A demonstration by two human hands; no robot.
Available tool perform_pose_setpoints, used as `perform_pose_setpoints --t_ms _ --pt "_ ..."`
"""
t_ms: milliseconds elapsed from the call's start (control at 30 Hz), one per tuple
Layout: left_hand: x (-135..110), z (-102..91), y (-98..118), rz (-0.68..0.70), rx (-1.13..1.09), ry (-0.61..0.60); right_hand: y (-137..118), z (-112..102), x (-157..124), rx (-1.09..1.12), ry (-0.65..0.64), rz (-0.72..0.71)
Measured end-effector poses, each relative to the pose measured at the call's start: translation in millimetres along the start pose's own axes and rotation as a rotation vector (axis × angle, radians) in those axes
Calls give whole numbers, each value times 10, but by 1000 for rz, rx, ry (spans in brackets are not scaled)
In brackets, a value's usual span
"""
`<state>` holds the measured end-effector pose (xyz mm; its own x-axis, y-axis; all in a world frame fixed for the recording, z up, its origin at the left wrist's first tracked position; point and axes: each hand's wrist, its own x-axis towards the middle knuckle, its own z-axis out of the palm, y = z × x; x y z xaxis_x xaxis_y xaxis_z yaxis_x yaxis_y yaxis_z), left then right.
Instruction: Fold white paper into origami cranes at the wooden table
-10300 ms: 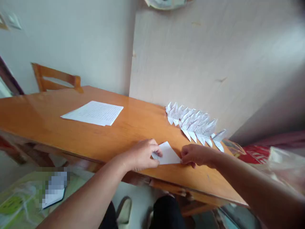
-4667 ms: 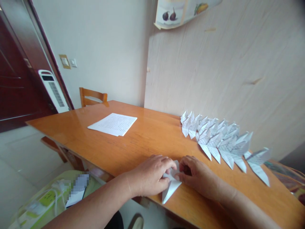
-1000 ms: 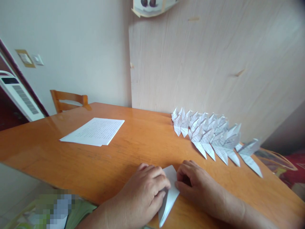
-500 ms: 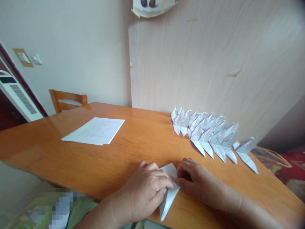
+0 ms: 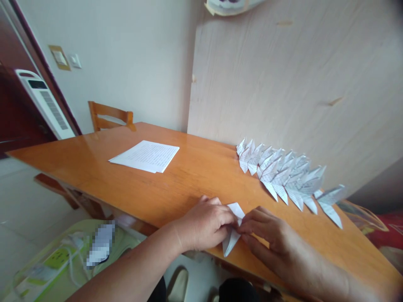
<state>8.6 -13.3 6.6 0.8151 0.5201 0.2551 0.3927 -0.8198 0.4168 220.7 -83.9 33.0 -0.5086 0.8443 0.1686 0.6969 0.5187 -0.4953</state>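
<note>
A folded piece of white paper (image 5: 232,242) lies at the table's near edge, between my two hands. My left hand (image 5: 211,224) is over its left side, fingers curled and pressing on it. From the right, my right hand (image 5: 267,230) pinches the paper's right edge with fingertips and thumb. Fingers of both hands almost meet at its middle and hide the folds there. Paper shows above the fingers as a pointed flap and below them as a narrow tip.
Several folded paper pieces (image 5: 283,172) stand in rows along the wall on the right. A stack of written sheets (image 5: 146,156) lies on the wooden table (image 5: 201,176), further left. Behind it is a chair (image 5: 110,114). A green stool-like surface (image 5: 122,241) with a power strip (image 5: 58,258) is below left.
My view has tilted down and swung left, showing the floor and my legs. My right hand's fingers have come closer to my left hand over the paper.
</note>
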Motion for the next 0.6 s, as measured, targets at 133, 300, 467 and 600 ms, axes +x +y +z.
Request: perform_pose_setpoints --t_ms 133,300,467,600 --pt "-5 28 -15 -1 3 13 -108 63 -74 -39 -12 -46" --pt "-7 24 -29 2 -11 18 -97 159 -139 -77 9 -44" --pt "0 11 -53 7 -39 -12 -64 225 -181 -72 24 -45" --pt "6 22 -84 8 -56 -22 -42 258 -206 -74 38 -48"
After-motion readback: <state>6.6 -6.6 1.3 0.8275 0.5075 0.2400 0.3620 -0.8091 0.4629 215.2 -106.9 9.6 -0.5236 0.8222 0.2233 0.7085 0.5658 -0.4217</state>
